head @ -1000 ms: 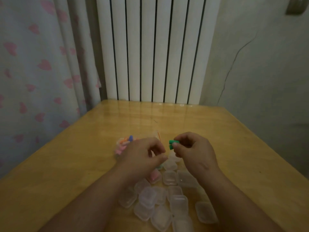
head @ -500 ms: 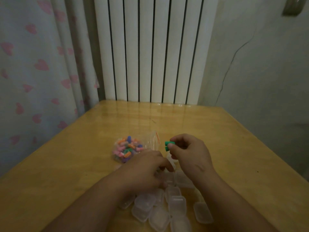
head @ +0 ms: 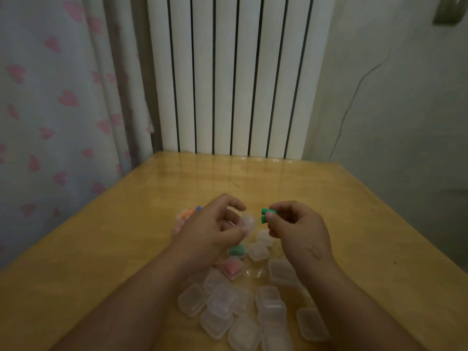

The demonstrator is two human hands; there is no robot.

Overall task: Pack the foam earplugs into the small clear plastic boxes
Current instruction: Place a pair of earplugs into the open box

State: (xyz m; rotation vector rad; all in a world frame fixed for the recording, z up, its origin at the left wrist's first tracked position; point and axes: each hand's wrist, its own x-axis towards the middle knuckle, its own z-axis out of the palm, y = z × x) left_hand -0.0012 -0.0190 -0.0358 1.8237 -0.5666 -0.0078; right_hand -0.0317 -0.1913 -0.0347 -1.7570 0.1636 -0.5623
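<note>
Chiefly, the risk lies in the hand-off between the two hands. The right hand (head: 301, 234) pinches two green earplugs (head: 267, 215) side by side between thumb and fingers (head: 281, 206), with only their outer ends showing. Foam squeezed like that is springy, and if the grip eases before the plugs are well inside a box, I judge one could pop free and roll across the counter (head: 101, 249). The left hand (head: 212, 231) grips a clear box (head: 249, 221) lightly between its thumb and curled fingers (head: 235, 205). The box looks small and slick, so a push from the plugs could twist it out of that hold, or the lid could get in the way. Whether its lid is open I cannot tell, since the plastic blurs against the palm. A dropped box would land in the heap of empty boxes (head: 220, 304) and be hard to tell from the rest.

Both hands hover above the far side of that heap. The earplugs sit at the tips of the right fingers, pointing toward the left hand, just apart from the clear box with a narrow gap between them. At the heap's far edge lie two boxes that look already filled, a green-filled box (head: 236, 250) and, nearer the heap's middle, a pink-filled box (head: 231, 267). Beyond the heap, mostly hidden behind the left hand, is the bag of loose earplugs (head: 183, 219). As I read it, the next move is to bring plugs and box together.
</note>
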